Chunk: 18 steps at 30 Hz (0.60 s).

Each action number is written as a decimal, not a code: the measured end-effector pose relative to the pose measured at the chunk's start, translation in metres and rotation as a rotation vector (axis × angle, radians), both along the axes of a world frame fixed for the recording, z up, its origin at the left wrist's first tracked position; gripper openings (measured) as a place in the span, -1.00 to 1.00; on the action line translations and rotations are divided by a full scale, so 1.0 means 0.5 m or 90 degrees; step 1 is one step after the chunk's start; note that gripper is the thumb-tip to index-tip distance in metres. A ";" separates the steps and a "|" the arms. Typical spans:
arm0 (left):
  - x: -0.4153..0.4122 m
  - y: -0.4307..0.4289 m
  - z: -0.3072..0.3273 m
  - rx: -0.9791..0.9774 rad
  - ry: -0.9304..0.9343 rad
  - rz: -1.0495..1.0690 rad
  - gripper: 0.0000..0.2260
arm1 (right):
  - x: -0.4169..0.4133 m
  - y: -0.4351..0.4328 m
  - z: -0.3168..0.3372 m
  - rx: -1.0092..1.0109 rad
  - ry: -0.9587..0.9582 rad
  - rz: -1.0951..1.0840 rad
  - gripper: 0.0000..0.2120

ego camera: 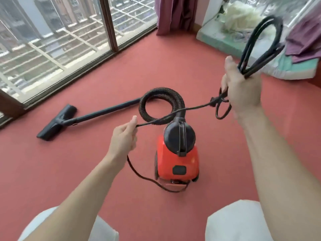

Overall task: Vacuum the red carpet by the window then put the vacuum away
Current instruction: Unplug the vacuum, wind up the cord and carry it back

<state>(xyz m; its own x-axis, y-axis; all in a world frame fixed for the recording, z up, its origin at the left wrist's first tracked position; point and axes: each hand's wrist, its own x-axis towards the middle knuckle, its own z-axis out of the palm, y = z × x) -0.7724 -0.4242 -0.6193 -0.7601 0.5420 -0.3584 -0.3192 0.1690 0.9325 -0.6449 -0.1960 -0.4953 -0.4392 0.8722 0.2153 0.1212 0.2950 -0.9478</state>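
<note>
A red canister vacuum [177, 160] with a black top stands on the red carpet [73, 171] in front of me. Its ribbed black hose [149, 101] curls into a loop behind it and joins a black wand [104, 110] ending in a floor nozzle [56, 122] near the window. My right hand [241, 89], raised at the right, grips a bundle of looped black power cord [267, 47]. My left hand [124, 136] pinches a taut stretch of the same cord, which trails down to the vacuum's rear.
A floor-to-ceiling window [57, 40] with a brown frame runs along the left and back. Purple curtain [175, 14] hangs at the back corner. A low ledge with green-and-white bedding [225, 39] and purple cloth [305, 37] sits at the right. My knees in white trousers [232, 223] show below.
</note>
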 end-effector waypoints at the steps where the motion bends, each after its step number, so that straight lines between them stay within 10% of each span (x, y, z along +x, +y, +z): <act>1: -0.016 -0.001 0.002 0.028 -0.013 0.049 -0.59 | 0.004 -0.015 -0.043 0.010 -0.069 0.017 -0.44; 12: -0.006 0.034 0.038 0.096 0.223 0.101 -0.51 | -0.020 -0.272 -0.263 -0.204 -0.379 0.549 -0.17; 16: -0.006 0.030 0.042 0.121 0.241 0.167 -0.53 | -0.046 -0.299 -0.275 -0.126 -0.468 0.552 -0.71; 18: -0.009 0.029 0.042 0.126 0.233 0.177 -0.53 | -0.052 -0.307 -0.285 -0.108 -0.506 0.510 -0.60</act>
